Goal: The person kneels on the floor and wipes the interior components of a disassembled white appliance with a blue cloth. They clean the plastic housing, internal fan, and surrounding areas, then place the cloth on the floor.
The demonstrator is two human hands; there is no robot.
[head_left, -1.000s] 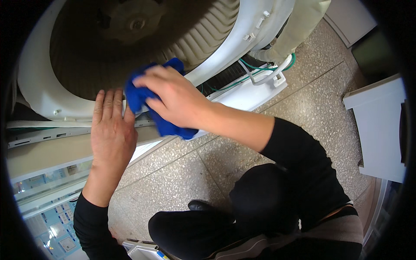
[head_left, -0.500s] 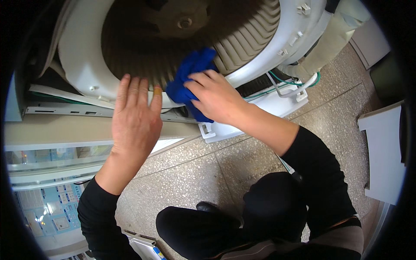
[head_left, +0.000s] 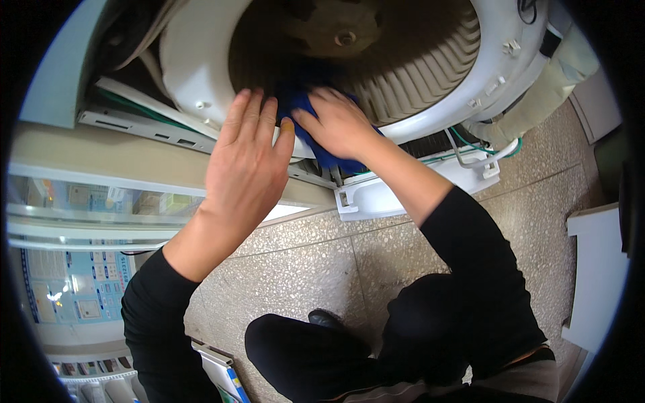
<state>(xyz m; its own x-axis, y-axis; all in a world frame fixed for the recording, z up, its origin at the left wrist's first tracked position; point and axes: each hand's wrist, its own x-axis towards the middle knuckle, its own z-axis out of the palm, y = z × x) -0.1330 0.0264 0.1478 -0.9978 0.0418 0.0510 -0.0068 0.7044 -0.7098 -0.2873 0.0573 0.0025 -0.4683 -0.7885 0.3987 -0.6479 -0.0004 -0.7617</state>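
Observation:
My right hand (head_left: 341, 126) presses a blue cloth (head_left: 327, 156) over the near lip of a round opening, and part of the cloth reaches inside. Within that opening sits a dusty, brownish fan wheel (head_left: 423, 77) with curved blades and a central hub (head_left: 345, 39). A white ring-shaped housing (head_left: 191, 64) surrounds the wheel. To the left of the cloth, my left hand (head_left: 247, 158) lies with its fingers stretched out on the near rim of the housing, fingertips at the opening's edge. A tan wrap covers one of its fingers. The right fingertips are partly hidden in the cloth.
Green and white wires (head_left: 480, 151) run beside a white base tray (head_left: 403, 191). A wrapped pipe (head_left: 517, 114) drops at the right. A glass-fronted cabinet (head_left: 87, 201) stands left. White panels (head_left: 594, 269) are at the right of the speckled floor (head_left: 295, 269).
My right hand and the cloth have moved left and deeper into the fan opening. My left hand has slid slightly left along the rim. The whole view has shifted.

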